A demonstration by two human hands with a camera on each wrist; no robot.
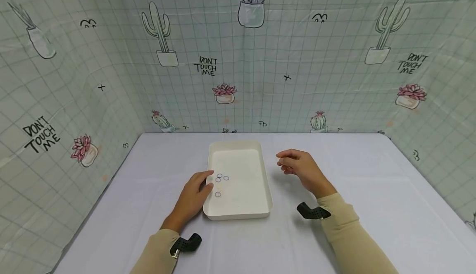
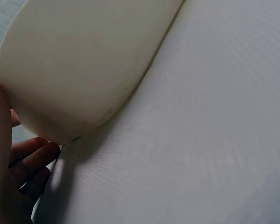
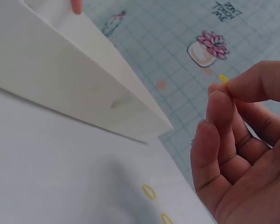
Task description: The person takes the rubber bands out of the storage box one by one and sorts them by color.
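Yellow rubber band [image 3: 223, 79] pinched between thumb and forefinger of right hand [image 1: 302, 168], held above table [image 1: 372, 191] just right of white tray [image 1: 265, 175]. Likely light, soft, stretchy; pinch grip suits. Two more yellow bands [image 3: 149, 192] on table nearby. Left hand [image 1: 193, 195] rests on tray's left rim, fingers relaxed, beside small rings [image 1: 222, 178] inside.

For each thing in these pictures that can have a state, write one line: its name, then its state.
White tray: flat on the table, holding small rings.
Rings in tray: lying loose.
Yellow rings on table: lying loose.
Left hand: resting on the tray's left rim.
Right hand: raised, pinching a yellow ring.
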